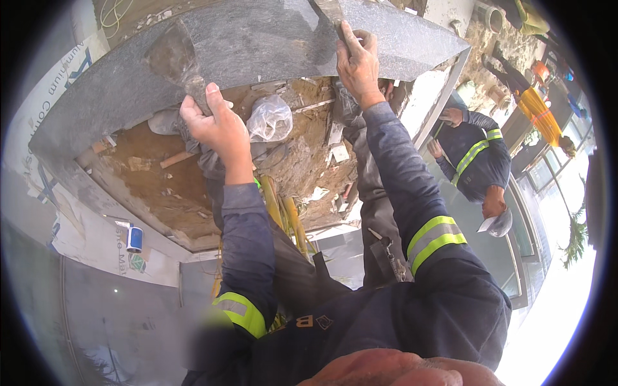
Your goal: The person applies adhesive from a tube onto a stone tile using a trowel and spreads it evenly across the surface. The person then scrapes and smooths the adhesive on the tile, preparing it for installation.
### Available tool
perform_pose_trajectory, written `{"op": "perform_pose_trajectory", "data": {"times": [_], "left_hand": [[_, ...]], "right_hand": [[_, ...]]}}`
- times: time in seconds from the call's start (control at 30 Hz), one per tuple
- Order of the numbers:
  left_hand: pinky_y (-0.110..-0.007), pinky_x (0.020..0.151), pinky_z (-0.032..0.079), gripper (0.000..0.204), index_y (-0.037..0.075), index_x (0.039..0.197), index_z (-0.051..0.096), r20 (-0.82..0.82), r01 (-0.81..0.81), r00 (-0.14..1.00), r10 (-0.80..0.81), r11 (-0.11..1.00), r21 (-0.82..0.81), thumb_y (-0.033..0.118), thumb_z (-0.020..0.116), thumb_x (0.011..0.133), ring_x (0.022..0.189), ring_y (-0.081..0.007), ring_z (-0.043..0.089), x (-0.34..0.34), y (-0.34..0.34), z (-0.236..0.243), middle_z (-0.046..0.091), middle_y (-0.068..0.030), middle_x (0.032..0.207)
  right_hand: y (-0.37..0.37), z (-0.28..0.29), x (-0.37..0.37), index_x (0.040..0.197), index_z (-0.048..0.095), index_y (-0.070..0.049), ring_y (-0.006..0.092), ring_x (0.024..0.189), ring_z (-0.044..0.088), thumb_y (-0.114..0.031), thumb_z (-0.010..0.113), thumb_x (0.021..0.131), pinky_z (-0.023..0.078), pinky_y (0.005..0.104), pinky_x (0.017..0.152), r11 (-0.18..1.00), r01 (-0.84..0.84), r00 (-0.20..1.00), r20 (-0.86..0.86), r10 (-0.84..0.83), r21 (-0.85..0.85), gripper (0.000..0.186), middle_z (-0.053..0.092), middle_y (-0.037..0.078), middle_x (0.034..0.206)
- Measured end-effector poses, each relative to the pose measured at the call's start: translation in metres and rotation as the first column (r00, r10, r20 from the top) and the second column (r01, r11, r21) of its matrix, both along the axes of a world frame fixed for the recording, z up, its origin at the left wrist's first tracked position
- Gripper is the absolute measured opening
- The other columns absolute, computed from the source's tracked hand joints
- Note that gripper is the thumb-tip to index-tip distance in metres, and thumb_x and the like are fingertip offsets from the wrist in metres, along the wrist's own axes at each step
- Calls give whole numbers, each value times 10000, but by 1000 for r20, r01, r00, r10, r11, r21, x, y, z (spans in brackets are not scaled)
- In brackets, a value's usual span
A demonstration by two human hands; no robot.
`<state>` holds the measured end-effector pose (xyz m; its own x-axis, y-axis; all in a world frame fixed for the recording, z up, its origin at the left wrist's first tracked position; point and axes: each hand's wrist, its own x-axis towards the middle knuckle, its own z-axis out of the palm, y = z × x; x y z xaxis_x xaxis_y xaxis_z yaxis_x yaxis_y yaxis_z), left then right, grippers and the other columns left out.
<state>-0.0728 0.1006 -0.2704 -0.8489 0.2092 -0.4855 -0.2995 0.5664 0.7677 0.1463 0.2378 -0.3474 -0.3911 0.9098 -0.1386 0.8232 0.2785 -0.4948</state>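
A long grey speckled stone slab (103, 96) crosses the upper part of the head view. My left hand (219, 132) is closed on the handle of a wide metal scraper (168, 56), whose dusty blade lies against the slab's face. Farther right, my right hand (358, 71) grips a second scraper (329, 13) over the slab, its blade running up toward the top edge. A crumpled clear plastic bag (269, 119) lies below the slab, between my hands.
Below me are sandy rubble (148, 167) and yellow straps or tubes (290, 215). A blue roll (134, 238) sits by a printed white board at left. At right are a co-worker (473, 154) in dark reflective-striped clothing, another person (541, 109) in yellow, and a bucket (490, 19).
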Motion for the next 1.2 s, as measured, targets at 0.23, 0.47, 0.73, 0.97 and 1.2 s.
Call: {"op": "perform_pose_trajectory", "data": {"times": [0.23, 0.47, 0.73, 0.97, 1.2], "left_hand": [[-289, 625, 496, 440, -114, 1224, 505, -20, 40, 999, -40, 999, 3, 222, 679, 999, 698, -131, 587, 2, -1, -3, 609, -133, 1026], [-248, 564, 451, 451, -105, 1317, 472, -17, 21, 1000, -20, 1000, 16, 149, 663, 997, 667, -105, 562, 2, 1, -3, 669, -157, 1053], [-285, 632, 494, 473, -134, 1266, 485, 0, 4, 1000, -4, 1000, -13, 205, 678, 999, 703, -131, 587, -1, 3, 4, 608, -147, 1045], [-254, 589, 466, 479, -125, 1306, 461, 5, -10, 1000, 9, 999, 36, 175, 673, 999, 682, -109, 575, 2, 5, 1, 643, -155, 1047], [-241, 567, 449, 475, -121, 1312, 456, -22, -16, 1000, 17, 999, 32, 157, 676, 995, 660, -94, 561, -1, 3, 1, 666, -150, 1018]], "right_hand": [[4, -16, -4, 1405, 645, -174, 295, 944, 655, -149, 695, 951, 565, 402, 833, 999, 4, 999, -50, -2, 32, 457, 583, 155, 1201], [9, -21, 2, 1393, 654, -168, 301, 967, 668, -145, 706, 940, 570, 404, 821, 997, -10, 999, -54, 6, -75, 456, 591, 163, 1204], [6, 2, 16, 1360, 672, -153, 327, 951, 646, -101, 706, 916, 559, 414, 817, 998, -8, 997, -71, 5, -55, 448, 591, 152, 1154], [1, -36, 4, 1426, 623, -184, 325, 1028, 646, -154, 706, 955, 559, 419, 871, 999, -37, 998, -44, 38, 30, 479, 572, 173, 1218], [-13, -27, 15, 1411, 632, -187, 324, 974, 651, -115, 729, 925, 566, 419, 835, 995, -64, 993, -101, 56, -78, 501, 568, 170, 1219]]}}
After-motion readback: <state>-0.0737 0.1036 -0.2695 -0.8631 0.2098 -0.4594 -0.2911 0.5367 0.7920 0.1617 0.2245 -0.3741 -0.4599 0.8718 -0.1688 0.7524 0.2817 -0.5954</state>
